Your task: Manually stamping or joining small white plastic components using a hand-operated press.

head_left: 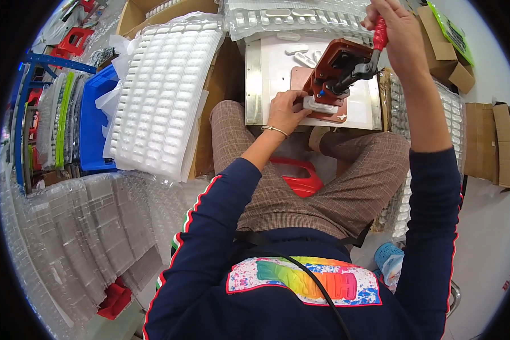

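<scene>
A brown-red hand press (328,71) stands on the white worktable (272,68) in front of me. My right hand (399,31) is raised at the upper right, its fingers wrapped round the press's red lever handle (380,35). Down at the press base, my left hand (286,110) pinches the left end of a white oblong plastic piece (318,106), which lies under the press head. Part of that piece is hidden by the press and my fingers. Behind the press, several similar loose white pieces (296,50) lie on the tabletop.
Left of the table, a large tray of white pieces (164,90) rests on a cardboard box. Another filled tray (283,17) sits beyond the table. A blue bin (96,122) and stacked clear trays (85,221) stand at left; cardboard boxes (481,139) stand at right. A red stool (303,178) shows below.
</scene>
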Action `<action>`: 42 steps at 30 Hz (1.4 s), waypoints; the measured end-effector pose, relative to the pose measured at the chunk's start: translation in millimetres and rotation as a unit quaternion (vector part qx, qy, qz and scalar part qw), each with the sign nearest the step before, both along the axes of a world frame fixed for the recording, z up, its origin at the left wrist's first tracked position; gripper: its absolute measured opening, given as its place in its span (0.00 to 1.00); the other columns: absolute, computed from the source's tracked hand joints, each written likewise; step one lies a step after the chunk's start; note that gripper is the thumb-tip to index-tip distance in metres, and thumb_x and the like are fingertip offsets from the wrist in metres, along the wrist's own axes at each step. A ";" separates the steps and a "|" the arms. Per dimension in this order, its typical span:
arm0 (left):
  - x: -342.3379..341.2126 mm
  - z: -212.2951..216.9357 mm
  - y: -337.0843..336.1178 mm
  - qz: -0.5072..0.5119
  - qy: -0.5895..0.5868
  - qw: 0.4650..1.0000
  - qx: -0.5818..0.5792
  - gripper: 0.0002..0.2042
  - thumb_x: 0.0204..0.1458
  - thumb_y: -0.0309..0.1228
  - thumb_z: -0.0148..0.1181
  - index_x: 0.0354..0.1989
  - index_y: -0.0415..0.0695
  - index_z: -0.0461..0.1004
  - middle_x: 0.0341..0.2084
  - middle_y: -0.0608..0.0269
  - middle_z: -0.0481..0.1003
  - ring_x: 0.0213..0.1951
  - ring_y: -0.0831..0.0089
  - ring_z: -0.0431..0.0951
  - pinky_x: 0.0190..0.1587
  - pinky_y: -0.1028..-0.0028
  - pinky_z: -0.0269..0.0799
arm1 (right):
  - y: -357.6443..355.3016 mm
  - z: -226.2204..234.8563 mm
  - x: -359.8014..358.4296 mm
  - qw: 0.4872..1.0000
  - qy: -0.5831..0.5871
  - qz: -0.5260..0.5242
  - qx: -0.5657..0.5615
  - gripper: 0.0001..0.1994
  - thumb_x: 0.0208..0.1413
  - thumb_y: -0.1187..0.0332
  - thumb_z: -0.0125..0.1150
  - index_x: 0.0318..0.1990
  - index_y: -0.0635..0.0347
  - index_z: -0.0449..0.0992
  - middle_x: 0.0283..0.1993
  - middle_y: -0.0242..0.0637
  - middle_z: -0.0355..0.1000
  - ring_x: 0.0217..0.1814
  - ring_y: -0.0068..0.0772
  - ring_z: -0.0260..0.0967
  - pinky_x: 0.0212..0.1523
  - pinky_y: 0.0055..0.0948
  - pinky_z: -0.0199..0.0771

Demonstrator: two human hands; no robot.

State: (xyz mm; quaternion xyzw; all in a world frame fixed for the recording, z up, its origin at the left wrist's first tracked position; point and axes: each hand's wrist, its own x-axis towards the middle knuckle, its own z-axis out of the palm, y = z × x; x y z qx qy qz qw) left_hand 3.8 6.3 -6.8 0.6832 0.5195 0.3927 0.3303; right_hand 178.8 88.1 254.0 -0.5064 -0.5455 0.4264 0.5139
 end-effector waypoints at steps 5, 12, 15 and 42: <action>-13.2 -4.3 6.0 -0.033 -0.039 0.998 -0.026 0.18 0.44 0.27 0.69 0.46 0.46 0.78 0.38 0.62 0.78 0.44 0.63 0.76 0.49 0.67 0.72 | -12.6 -117.0 48.0 0.989 -0.036 -0.143 0.002 0.20 0.61 0.56 0.60 0.49 0.66 0.77 0.37 0.33 0.74 0.36 0.19 0.69 0.37 0.22 0.68; -34.3 -10.4 55.2 0.004 -0.112 0.991 -0.074 0.10 0.53 0.25 0.60 0.43 0.44 0.80 0.40 0.60 0.78 0.34 0.70 0.79 0.42 0.72 0.75 | -116.4 -216.0 47.9 0.964 -0.252 0.002 -0.086 0.08 0.56 0.72 0.64 0.42 0.64 0.77 0.30 0.35 0.71 0.29 0.23 0.67 0.33 0.25 0.68; -25.4 1.9 79.7 -0.029 0.002 0.998 0.053 0.10 0.52 0.25 0.57 0.42 0.46 0.79 0.43 0.60 0.77 0.41 0.60 0.77 0.45 0.66 0.75 | -114.7 -217.8 32.5 0.971 -0.235 0.024 -0.033 0.09 0.54 0.73 0.64 0.42 0.65 0.76 0.35 0.39 0.71 0.32 0.31 0.70 0.35 0.29 0.70; -63.2 14.2 94.5 -0.097 0.317 0.932 0.145 0.13 0.49 0.25 0.57 0.44 0.51 0.76 0.54 0.66 0.74 0.50 0.62 0.75 0.53 0.63 0.68 | -183.5 -159.1 305.1 0.860 -0.475 -0.176 -0.056 0.03 0.55 0.75 0.60 0.36 0.59 0.77 0.41 0.37 0.74 0.43 0.42 0.74 0.41 0.35 0.73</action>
